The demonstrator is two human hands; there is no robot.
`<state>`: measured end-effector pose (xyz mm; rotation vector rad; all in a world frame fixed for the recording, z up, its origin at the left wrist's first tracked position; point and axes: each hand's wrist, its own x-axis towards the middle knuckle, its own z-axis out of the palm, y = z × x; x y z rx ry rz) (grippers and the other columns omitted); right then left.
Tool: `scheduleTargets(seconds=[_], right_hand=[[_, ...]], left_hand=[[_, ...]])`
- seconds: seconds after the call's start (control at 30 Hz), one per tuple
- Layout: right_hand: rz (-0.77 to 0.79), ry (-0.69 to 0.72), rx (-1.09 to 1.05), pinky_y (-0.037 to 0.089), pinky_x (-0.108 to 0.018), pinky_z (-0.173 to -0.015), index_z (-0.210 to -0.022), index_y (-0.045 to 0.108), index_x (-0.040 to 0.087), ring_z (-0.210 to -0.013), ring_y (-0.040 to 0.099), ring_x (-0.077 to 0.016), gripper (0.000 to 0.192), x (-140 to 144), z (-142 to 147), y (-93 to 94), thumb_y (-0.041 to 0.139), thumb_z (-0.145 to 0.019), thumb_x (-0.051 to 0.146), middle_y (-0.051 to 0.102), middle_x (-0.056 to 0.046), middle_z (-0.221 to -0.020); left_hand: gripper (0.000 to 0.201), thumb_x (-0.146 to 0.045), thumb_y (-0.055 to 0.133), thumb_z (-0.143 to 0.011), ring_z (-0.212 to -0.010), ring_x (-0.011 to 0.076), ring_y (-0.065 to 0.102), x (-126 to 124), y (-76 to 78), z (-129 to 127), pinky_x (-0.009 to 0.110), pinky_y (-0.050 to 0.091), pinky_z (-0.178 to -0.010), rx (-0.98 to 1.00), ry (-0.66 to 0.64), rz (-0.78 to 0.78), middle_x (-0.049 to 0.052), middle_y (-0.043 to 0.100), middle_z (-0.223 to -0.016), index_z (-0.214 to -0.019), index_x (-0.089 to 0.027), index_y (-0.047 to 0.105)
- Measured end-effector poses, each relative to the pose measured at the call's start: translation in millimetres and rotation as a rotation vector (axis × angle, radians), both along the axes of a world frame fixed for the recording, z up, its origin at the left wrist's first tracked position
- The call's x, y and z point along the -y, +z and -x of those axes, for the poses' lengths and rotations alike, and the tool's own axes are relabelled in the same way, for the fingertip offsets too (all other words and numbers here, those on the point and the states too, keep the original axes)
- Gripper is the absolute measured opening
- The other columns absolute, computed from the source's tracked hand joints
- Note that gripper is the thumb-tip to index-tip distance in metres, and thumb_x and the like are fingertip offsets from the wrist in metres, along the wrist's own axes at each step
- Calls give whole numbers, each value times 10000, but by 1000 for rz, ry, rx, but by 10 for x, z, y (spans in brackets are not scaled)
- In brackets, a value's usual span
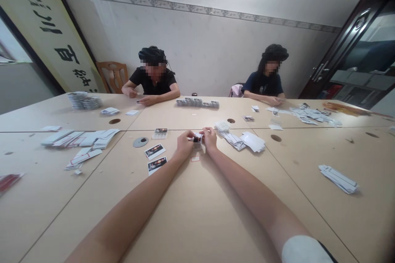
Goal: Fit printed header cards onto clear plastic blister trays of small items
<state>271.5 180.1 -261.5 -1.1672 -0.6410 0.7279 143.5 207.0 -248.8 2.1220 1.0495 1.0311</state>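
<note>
Both my hands meet near the middle of the table, holding a small dark printed card (197, 139) between them. My left hand (185, 144) pinches its left side, and my right hand (210, 139) has its fingers closed on the right side. What lies under the card is too small to make out. Just below it, a small white slip with a red border (195, 158) lies flat. To the left of my left hand are two dark printed cards with white edges, an upper card (155, 151) and a lower card (156, 164). Behind them sits a small clear case (159, 133).
White sheets (253, 141) and a clear plastic piece (222, 126) lie right of my hands. Paper stacks (82, 138) spread at left; a slip bundle (338, 179) lies at right. Across the table sit two people, a left person (156, 80) and a right person (263, 80), handling small items.
</note>
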Motion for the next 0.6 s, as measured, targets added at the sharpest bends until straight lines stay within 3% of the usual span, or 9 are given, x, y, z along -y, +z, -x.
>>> scheduleTargets(seconds=[0.4,0.6], right_hand=[[70,-11,-9,583,-431,-892,-1265,605,172,-1053,664,-224,341,65,27,72,629,-978,354,638,-97,-1258],[78,-2,-2,595,-402,-855,-1236,619,172,-1007,674,-208,315,68,16,77,626,-980,356,653,-89,-1217]], left_hand=[[217,-354,625,-970,-965,196,644,130,34,-28,401,556,-879,-43,-25,-204,69,667,-1036,-1002,-142,658],[225,-360,615,-976,-937,190,644,135,40,-23,388,557,-856,-53,-6,-230,64,665,-1013,-999,-140,654]])
